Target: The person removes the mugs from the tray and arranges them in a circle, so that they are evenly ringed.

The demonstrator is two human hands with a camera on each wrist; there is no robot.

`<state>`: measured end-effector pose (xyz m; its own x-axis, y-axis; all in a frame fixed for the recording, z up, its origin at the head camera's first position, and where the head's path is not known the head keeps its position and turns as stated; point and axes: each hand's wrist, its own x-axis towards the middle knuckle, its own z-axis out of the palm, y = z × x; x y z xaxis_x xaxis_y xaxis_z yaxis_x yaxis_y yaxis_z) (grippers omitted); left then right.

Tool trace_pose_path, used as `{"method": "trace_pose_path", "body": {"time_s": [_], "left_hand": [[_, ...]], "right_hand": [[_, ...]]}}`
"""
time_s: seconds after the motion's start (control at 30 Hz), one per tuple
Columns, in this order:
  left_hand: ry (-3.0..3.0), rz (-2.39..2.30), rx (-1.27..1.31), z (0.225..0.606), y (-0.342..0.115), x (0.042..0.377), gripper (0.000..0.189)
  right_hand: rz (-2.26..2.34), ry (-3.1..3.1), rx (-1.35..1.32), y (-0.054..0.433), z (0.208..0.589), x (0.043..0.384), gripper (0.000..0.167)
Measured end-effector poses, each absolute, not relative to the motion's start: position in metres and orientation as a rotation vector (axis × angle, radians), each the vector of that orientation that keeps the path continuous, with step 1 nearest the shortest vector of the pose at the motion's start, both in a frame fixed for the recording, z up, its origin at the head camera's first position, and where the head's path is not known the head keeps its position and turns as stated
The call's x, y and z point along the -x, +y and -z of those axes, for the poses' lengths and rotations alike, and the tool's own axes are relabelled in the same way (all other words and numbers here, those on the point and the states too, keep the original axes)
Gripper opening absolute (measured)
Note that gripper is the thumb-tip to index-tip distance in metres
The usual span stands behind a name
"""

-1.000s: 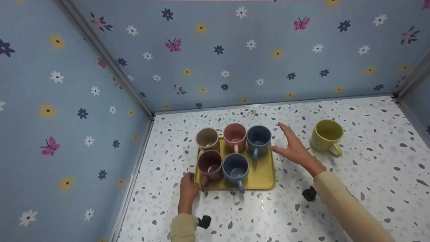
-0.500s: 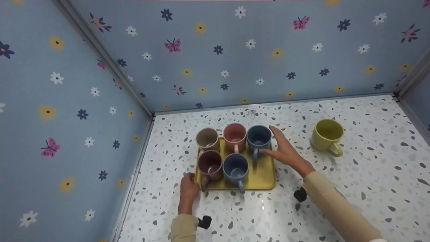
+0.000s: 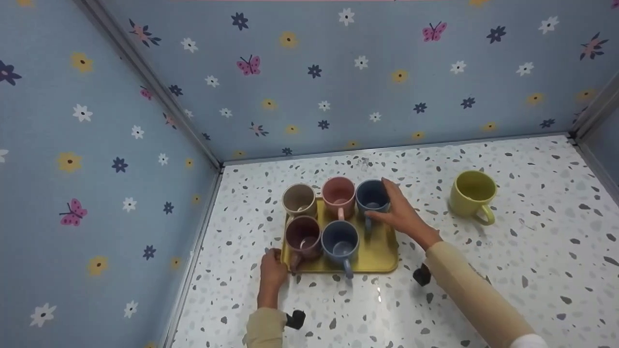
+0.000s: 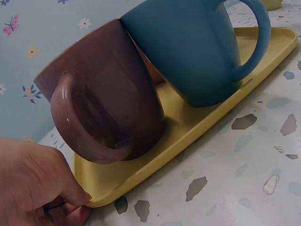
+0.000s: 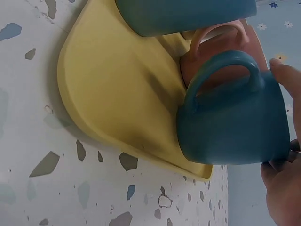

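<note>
A yellow tray point(image 3: 379, 253) carries several mugs. At its back right corner, my right hand point(image 3: 405, 216) grips a blue mug point(image 5: 230, 127) near the rim, thumb on the handle side and fingers across the far side. The mug stands upright on the tray. My left hand point(image 3: 273, 271) holds the tray's front left corner, its thumb on the rim point(image 4: 101, 202) and the other fingers curled below. Beside that hand stands a plum mug point(image 4: 110, 89), with a second blue mug point(image 3: 340, 244) to its right. Behind them are a beige mug point(image 3: 298, 199) and a pink mug point(image 3: 337, 192).
A yellow-green mug point(image 3: 464, 195) stands on the speckled white table point(image 3: 537, 232), right of the tray. Blue flowered panels point(image 3: 338, 87) rise behind the table and on both sides. Bare tray surface lies at the front right.
My right hand has moved left from beside the tray to the back right blue mug and closed its fingers round it. The left hand has stayed at the tray's corner.
</note>
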<state>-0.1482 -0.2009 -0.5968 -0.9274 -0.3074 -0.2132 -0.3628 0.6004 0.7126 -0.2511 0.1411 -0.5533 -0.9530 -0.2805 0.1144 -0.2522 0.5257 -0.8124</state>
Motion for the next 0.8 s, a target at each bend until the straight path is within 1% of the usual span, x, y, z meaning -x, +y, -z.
{"method": "trace_pose_path", "body": {"time_s": [0.37, 0.8], "left_hand": [[2.729, -1.257, 0.595, 0.5965, -0.2008, 0.1490, 0.041], [2.759, -1.270, 0.577, 0.5970, -0.2014, 0.1469, 0.038]], "right_hand": [[1.428, 2.779, 0.431, 0.1365, 0.5542, 0.2538, 0.109], [1.466, 2.794, 0.480, 0.1388, 0.5581, 0.2488, 0.102]]}}
